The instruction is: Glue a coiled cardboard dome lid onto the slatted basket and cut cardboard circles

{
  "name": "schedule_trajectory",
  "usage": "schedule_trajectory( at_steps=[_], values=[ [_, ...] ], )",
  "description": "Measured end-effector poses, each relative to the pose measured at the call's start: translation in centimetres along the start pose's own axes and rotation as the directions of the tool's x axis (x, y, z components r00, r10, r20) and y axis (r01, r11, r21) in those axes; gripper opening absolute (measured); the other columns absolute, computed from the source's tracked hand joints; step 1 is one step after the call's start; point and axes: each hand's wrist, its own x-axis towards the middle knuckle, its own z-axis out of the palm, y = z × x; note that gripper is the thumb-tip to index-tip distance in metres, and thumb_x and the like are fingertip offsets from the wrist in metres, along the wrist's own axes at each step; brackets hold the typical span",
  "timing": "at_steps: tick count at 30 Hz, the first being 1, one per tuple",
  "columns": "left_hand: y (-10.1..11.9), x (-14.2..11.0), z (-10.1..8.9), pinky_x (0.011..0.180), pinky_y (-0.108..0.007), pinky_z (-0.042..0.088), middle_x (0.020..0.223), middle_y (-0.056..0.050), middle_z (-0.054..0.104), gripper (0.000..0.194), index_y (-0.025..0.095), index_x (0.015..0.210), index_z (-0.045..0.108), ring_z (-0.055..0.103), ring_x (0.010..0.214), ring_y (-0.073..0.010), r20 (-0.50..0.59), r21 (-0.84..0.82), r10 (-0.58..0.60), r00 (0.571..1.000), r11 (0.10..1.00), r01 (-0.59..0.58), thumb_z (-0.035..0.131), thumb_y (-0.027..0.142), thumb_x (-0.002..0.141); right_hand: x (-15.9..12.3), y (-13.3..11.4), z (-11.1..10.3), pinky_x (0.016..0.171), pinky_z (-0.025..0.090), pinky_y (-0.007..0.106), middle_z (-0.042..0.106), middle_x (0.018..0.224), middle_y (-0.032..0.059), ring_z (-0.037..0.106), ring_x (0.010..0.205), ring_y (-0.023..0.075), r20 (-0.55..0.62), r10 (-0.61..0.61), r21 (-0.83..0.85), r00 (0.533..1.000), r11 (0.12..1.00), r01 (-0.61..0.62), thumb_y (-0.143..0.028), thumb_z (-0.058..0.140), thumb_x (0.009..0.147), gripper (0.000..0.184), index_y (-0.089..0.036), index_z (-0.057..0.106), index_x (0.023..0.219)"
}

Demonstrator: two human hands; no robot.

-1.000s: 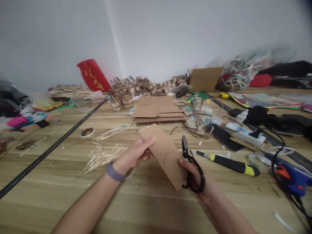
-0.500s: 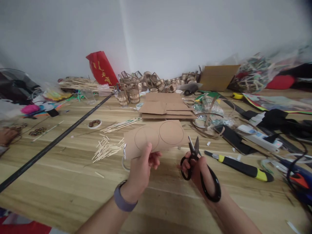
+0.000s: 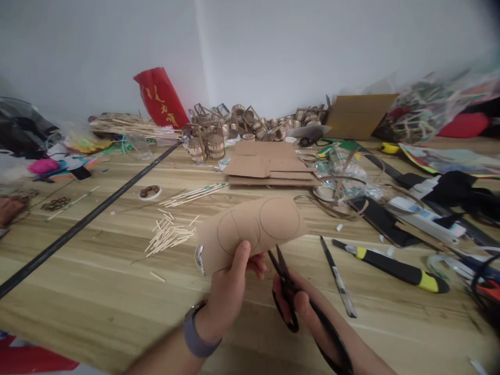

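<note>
A brown piece of cardboard (image 3: pixel 242 229) with two circles drawn on it is pinched by my left hand (image 3: pixel 234 278), thumb on top and fingers beneath. The sheet bends a little and is held above the table. My right hand (image 3: pixel 302 302) grips black-handled scissors (image 3: pixel 289 289) through the handle loops. Their blades are slightly parted, and the tips point up at the cardboard's lower edge near the right circle. Whether they touch it I cannot tell. Right of the scissors lies a pen (image 3: pixel 339 278), and past it a black and yellow utility knife (image 3: pixel 394 266).
Flat cardboard pieces (image 3: pixel 269 161) are stacked ahead, with small woven baskets (image 3: pixel 250 125) piled behind. Short sticks (image 3: pixel 167 234) lie to the left, near a dish of brown beads (image 3: pixel 150 192). A power strip (image 3: pixel 427 219) and phone (image 3: pixel 383 221) sit right. Another person's hand (image 3: pixel 10 208) shows far left.
The cardboard has been turned from slanting to crosswise, now only in my left hand. My right hand has let go of it and brought the scissors, blades parted, toward its lower edge.
</note>
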Motion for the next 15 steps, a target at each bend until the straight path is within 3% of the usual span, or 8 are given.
schedule_trajectory(
  at_steps=[8, 15],
  values=[
    [-1.0, -1.0, -0.1, 0.074, -0.030, 0.053, 0.065, -0.006, 0.072, 0.050, 0.019, 0.063, 0.066, 0.070, 0.071, -0.0214, 0.068, 0.160, -0.128, 0.989, 0.980, 0.115, 0.051, 0.060, 0.086, -0.1, 0.7, 0.8, 0.056, 0.037, 0.027, 0.046, 0.073, -0.0006, 0.041, 0.061, 0.0137, -0.030, -0.052, 0.084, 0.998, 0.995, 0.055, -0.077, 0.029, 0.087, 0.067, -0.017, 0.052, 0.105],
    [-1.3, -1.1, 0.0, 0.072, -0.030, 0.054, 0.068, -0.006, 0.074, 0.046, 0.017, 0.066, 0.067, 0.070, 0.070, -0.0209, 0.091, 0.048, -0.196, 0.976, 0.980, 0.192, 0.057, 0.059, 0.083, -0.5, 2.3, 0.9, 0.053, 0.044, 0.027, 0.051, 0.076, 0.0029, 0.047, 0.063, 0.0177, -0.039, 0.008, 0.132, 0.999, 0.991, -0.002, -0.078, 0.035, 0.085, 0.073, -0.018, 0.051, 0.124]
  ],
)
